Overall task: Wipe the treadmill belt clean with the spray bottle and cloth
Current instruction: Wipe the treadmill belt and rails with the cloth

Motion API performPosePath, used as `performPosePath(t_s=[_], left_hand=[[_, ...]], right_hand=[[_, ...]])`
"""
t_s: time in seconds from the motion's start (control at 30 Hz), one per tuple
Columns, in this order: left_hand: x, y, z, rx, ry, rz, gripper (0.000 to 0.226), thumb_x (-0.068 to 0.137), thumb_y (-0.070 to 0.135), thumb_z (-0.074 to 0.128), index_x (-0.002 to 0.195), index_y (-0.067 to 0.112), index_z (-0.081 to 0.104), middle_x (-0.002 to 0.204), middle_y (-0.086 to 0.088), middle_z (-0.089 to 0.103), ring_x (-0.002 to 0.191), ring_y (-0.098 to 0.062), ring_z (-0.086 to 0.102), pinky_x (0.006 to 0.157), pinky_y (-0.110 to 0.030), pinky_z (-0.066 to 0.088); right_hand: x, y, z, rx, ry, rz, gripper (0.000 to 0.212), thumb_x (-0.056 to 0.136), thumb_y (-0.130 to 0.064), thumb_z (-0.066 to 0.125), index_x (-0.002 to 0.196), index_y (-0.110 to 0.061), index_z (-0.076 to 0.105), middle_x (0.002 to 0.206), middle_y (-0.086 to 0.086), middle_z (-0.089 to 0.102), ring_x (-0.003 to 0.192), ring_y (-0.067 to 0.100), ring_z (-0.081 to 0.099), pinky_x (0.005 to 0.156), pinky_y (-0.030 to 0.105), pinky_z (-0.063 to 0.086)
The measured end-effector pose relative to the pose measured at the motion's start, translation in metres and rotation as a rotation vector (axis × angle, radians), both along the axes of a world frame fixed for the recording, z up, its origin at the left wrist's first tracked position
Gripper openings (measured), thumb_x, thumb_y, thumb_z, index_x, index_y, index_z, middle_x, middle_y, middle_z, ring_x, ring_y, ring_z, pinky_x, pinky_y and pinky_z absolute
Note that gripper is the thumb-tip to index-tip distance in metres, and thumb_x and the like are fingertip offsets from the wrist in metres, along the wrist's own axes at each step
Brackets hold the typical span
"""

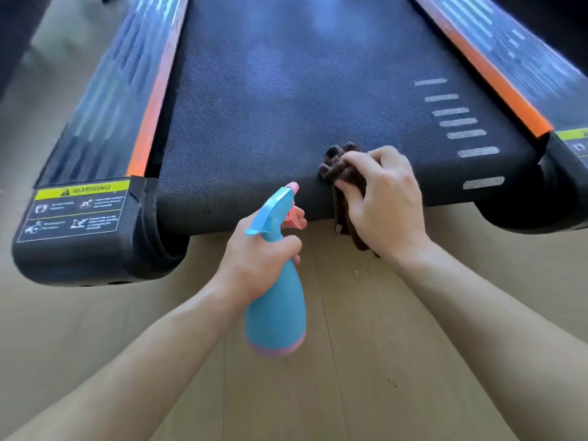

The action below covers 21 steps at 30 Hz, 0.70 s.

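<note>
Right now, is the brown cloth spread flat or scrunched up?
Scrunched up: the right hand grips the brown cloth in bunched folds on the treadmill belt, one end dangling past its edge.

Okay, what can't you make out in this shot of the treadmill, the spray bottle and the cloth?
Head view throughout.
Small print on the warning label: too small and blurred to read.
Fill level of the spray bottle: its opaque blue body hides it, and the left hand wraps the neck.
Full shape of the brown cloth: the right hand covers most of it.
Far end of the treadmill belt: cut off by the top edge.
</note>
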State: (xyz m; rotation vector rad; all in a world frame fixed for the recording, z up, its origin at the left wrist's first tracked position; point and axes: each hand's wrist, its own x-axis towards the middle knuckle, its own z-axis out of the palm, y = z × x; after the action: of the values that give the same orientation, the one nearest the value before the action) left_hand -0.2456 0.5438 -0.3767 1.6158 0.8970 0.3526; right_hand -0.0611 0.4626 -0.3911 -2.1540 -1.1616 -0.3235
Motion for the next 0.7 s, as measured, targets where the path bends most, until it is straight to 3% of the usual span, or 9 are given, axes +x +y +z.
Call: performPosePath(t_s=[0.1, 0.23, 0.33, 0.47, 0.6, 0.7], left_hand=[[-0.006, 0.001, 0.0, 0.002, 0.017, 0.0, 0.055, 0.068, 0.015, 0.06, 0.119, 0.031, 0.072, 0.11, 0.016, 0.074, 0.064, -0.018, 0.07, 0.072, -0.033, 0.057], [-0.013, 0.002, 0.002, -0.033, 0.016, 0.055, 0.049, 0.077, 0.004, 0.064, 0.118, 0.029, 0.072, 0.11, 0.011, 0.075, 0.063, -0.019, 0.069, 0.07, -0.037, 0.058], [-0.01, 0.005, 0.004, -0.018, 0.027, 0.044, 0.053, 0.067, 0.014, 0.06, 0.116, 0.03, 0.073, 0.109, 0.013, 0.075, 0.064, -0.019, 0.069, 0.072, -0.039, 0.058], [-0.005, 0.004, 0.004, 0.009, 0.012, 0.037, 0.058, 0.066, 0.013, 0.059, 0.122, 0.021, 0.072, 0.11, 0.012, 0.075, 0.063, -0.018, 0.068, 0.07, -0.026, 0.057], [-0.001, -0.001, 0.004, -0.038, -0.004, 0.045, 0.052, 0.074, 0.007, 0.063, 0.123, 0.022, 0.072, 0.112, 0.004, 0.076, 0.066, -0.017, 0.069, 0.061, -0.02, 0.054], [0.004, -0.006, 0.003, -0.014, 0.017, 0.032, 0.05, 0.069, 0.013, 0.061, 0.116, 0.028, 0.074, 0.11, 0.012, 0.076, 0.065, -0.014, 0.07, 0.064, -0.024, 0.056]], right_hand=[[0.002, 0.028, 0.01, 0.006, 0.055, 0.018, 0.027, 0.091, -0.028, 0.068, 0.118, -0.023, 0.071, 0.105, 0.01, 0.058, 0.102, 0.033, 0.056, 0.089, 0.033, 0.042], [-0.004, 0.069, 0.017, -0.068, -0.042, 0.074, 0.028, 0.092, -0.03, 0.067, 0.119, -0.023, 0.07, 0.108, 0.01, 0.06, 0.104, 0.032, 0.056, 0.087, 0.036, 0.045], [-0.005, 0.041, 0.01, -0.002, -0.025, 0.112, 0.029, 0.088, -0.031, 0.071, 0.115, -0.021, 0.071, 0.102, 0.008, 0.061, 0.097, 0.031, 0.057, 0.087, 0.037, 0.046], [-0.002, -0.005, -0.003, -0.019, -0.044, 0.134, 0.031, 0.088, -0.024, 0.073, 0.118, -0.016, 0.07, 0.106, 0.009, 0.061, 0.099, 0.031, 0.055, 0.09, 0.036, 0.045], [0.019, 0.025, 0.008, 0.067, 0.039, -0.055, 0.03, 0.091, -0.027, 0.068, 0.12, -0.021, 0.07, 0.106, 0.01, 0.059, 0.104, 0.033, 0.055, 0.092, 0.032, 0.04], [0.024, 0.048, 0.013, 0.079, 0.065, -0.144, 0.03, 0.093, -0.032, 0.065, 0.12, -0.022, 0.07, 0.106, 0.011, 0.059, 0.103, 0.033, 0.056, 0.092, 0.033, 0.042]])
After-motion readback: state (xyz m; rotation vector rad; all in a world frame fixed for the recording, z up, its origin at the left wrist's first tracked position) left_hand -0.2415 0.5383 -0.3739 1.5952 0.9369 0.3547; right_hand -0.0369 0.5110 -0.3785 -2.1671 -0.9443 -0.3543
